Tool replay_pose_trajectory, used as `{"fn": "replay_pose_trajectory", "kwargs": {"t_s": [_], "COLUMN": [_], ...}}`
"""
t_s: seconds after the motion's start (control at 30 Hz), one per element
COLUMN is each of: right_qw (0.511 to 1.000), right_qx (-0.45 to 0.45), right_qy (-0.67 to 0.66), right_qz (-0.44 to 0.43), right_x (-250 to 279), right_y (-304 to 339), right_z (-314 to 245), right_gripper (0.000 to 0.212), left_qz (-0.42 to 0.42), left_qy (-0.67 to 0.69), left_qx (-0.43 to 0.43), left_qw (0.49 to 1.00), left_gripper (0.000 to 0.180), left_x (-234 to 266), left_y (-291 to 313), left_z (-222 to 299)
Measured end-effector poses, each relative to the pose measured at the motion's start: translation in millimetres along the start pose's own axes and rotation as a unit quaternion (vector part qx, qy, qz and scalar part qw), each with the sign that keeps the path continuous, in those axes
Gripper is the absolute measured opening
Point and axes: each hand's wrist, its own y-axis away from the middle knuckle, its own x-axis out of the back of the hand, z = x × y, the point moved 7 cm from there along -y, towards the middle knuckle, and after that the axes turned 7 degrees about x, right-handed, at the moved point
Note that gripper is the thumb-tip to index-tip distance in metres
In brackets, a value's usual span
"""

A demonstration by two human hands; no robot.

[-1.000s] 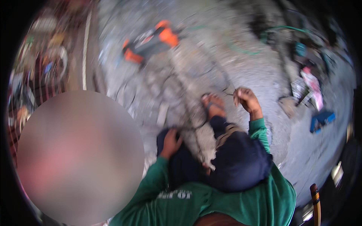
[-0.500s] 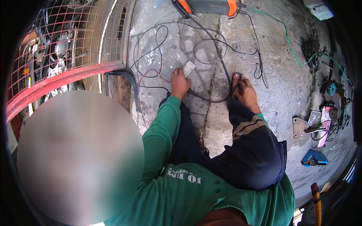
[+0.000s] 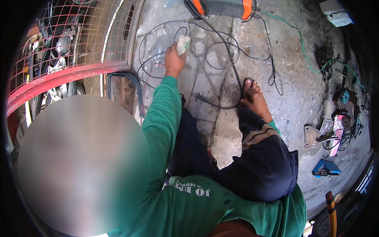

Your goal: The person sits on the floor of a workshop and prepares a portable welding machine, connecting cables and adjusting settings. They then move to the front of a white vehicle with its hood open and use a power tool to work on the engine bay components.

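My left hand (image 3: 173,62) is closed around a small pale rectangular box (image 3: 183,44) with a green mark, held low over the concrete at the far left. Loops of thin black cable (image 3: 147,43) lie around that hand. Over my bare foot (image 3: 248,82), my right hand (image 3: 257,104) is bent, its fingers curled down beside a thick black cable (image 3: 235,71). What those fingers grip, if anything, is hidden. The thick cable bends past the foot and ends in a dark tip (image 3: 199,96) on the floor between my hands.
A grey and orange machine (image 3: 223,8) stands at the far edge, with a green wire (image 3: 302,43) running right. Red-framed mesh (image 3: 71,77) borders the left. Metal plates (image 3: 312,136), a blue box (image 3: 326,168) and tangled wires lie at the right.
My left hand has moved away and to the left with the pale box, leaving the dark cable tip behind. My right hand has drawn back slightly, and my toes now show.
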Motion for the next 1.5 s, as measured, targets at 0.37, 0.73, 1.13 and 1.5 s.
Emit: {"fn": "replay_pose_trajectory", "kwargs": {"t_s": [0.37,0.73,1.13,1.5], "right_qw": [0.896,0.861,0.971,0.928], "right_qx": [0.255,0.227,0.110,0.117], "right_qy": [0.289,0.316,-0.081,0.023], "right_qz": [-0.219,-0.328,-0.198,-0.352], "right_x": [-76.3,-114.9,-16.2,81.2], "right_y": [-43.5,-48.9,-36.5,-62.4], "right_z": [-23.1,-6.2,-60.3,-236.1], "right_gripper": [0.018,0.017,0.024,0.078], "left_qz": [-0.175,-0.210,-0.402,-0.149], "left_qy": [-0.050,-0.084,-0.122,0.082], "left_qx": [-0.041,-0.069,-0.225,-0.257], "left_qw": [0.982,0.972,0.879,0.951], "left_gripper": [0.060,0.056,0.017,0.022], "left_x": [-19.4,-8.9,201.5,305.0], "left_y": [76.2,93.9,130.7,90.5], "left_z": [4.0,13.2,-4.9,31.1]}}
